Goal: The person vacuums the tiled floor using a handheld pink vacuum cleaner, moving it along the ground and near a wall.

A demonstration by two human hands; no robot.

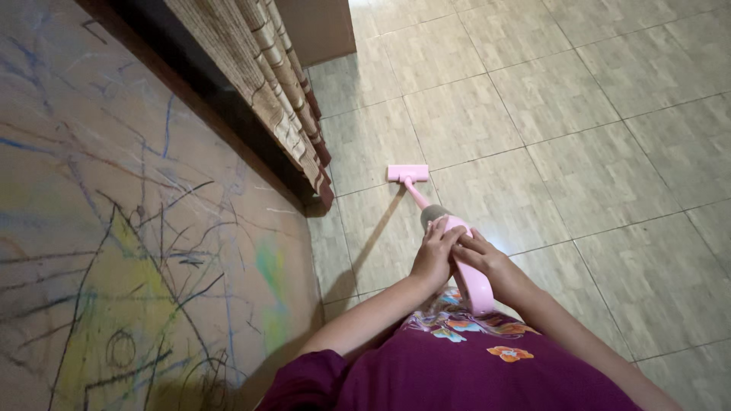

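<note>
I hold a pink stick vacuum (469, 275) with both hands in front of my body. Its flat pink floor head (407, 173) rests on the tiled floor (579, 129), joined by a thin pink tube to a grey dust cup (432, 215). My left hand (434, 255) wraps the left side of the pink body just below the dust cup. My right hand (481, 254) lies on its right side, fingers touching the left hand. I wear a purple top with orange flowers.
A wall (114, 228) covered in crayon scribbles fills the left. A striped beige curtain (282, 99) hangs along a dark frame, ending close to the floor head. A brown cabinet base (320, 30) stands at the top.
</note>
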